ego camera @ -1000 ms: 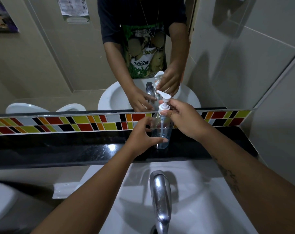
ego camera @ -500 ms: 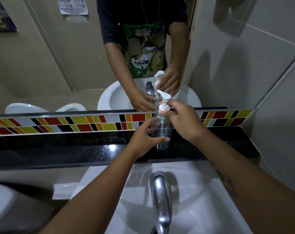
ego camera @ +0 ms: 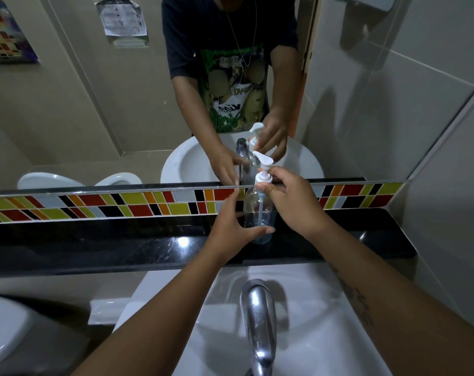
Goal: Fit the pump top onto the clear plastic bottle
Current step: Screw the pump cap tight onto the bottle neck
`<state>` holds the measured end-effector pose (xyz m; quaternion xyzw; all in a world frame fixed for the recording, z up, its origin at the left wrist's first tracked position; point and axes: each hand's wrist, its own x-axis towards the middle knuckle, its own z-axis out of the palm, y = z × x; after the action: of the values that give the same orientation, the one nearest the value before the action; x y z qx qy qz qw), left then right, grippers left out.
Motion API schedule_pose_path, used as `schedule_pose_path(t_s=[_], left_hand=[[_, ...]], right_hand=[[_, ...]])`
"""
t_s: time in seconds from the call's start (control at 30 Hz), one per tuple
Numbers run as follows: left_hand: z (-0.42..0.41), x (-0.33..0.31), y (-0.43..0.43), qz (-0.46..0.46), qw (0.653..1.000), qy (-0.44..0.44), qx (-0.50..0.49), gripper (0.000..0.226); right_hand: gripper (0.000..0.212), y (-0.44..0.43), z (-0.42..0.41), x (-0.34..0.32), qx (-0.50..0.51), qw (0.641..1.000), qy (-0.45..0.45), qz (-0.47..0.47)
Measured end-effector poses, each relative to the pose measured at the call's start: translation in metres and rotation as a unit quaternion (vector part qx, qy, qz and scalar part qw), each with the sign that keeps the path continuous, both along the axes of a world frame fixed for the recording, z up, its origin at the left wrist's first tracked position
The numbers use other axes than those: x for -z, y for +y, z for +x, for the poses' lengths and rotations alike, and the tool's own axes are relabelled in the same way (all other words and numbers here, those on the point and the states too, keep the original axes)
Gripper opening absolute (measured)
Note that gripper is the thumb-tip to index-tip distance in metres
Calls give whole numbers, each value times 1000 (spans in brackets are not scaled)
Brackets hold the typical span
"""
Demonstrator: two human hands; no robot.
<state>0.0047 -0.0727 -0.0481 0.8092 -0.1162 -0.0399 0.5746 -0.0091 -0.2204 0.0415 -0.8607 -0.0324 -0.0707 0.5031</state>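
A clear plastic bottle (ego camera: 257,210) stands upright on the black stone ledge (ego camera: 121,240) below the mirror. The white pump top (ego camera: 263,169) sits on its neck, its nozzle pointing left and its dip tube reaching down inside the bottle. My left hand (ego camera: 230,223) wraps the lower part of the bottle from the left, thumb across the front near the base. My right hand (ego camera: 292,202) pinches the pump's white collar from the right with fingertips and thumb.
A chrome tap (ego camera: 258,327) rises over the white sink (ego camera: 325,308) just in front of the ledge. A strip of coloured tiles (ego camera: 121,204) and a mirror (ego camera: 94,104) back the ledge. A toilet (ego camera: 2,329) stands at lower left; a tiled wall (ego camera: 452,240) closes the right.
My right hand has shifted its fingers on the pump collar. The left hand keeps the same hold on the bottle, which stays in place on the ledge.
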Motion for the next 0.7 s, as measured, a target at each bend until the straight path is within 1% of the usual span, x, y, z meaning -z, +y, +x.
schedule_pose_path(t_s=[0.07, 0.13, 0.2, 0.27, 0.33, 0.4, 0.43, 0.5, 0.6, 0.7], left_hand=[[-2, -5, 2, 5, 998, -35, -42, 105], [-3, -10, 2, -8, 998, -55, -34, 93], [-4, -15, 1, -23, 998, -56, -24, 79], [-5, -16, 0, -33, 997, -58, -25, 70], [-5, -16, -1, -33, 997, -58, -27, 63], [-5, -17, 0, -32, 998, -55, -30, 62], [-5, -17, 0, -33, 998, -52, -32, 65], [-3, -16, 0, -32, 998, -48, -33, 69], [-1, -15, 1, -25, 999, -40, -28, 70], [0, -16, 1, -14, 999, -38, -28, 70]], right_hand=[[32, 0, 0, -1, -2, 1000, 6, 13], [36, -1, 1, -3, -5, 1000, 9, 13], [42, -1, 2, -3, -9, 1000, 12, 7], [50, -2, 1, -5, -26, 999, 20, 12], [63, -4, -2, -9, -38, 999, 27, 13], [71, -6, -3, -16, -13, 1000, 18, 21], [70, -7, -3, -19, 9, 1000, 2, 26], [58, -6, -2, -25, 43, 998, -34, 28], [39, -1, 3, -29, 55, 996, -63, 1], [32, 3, 7, -29, 61, 994, -85, -21]])
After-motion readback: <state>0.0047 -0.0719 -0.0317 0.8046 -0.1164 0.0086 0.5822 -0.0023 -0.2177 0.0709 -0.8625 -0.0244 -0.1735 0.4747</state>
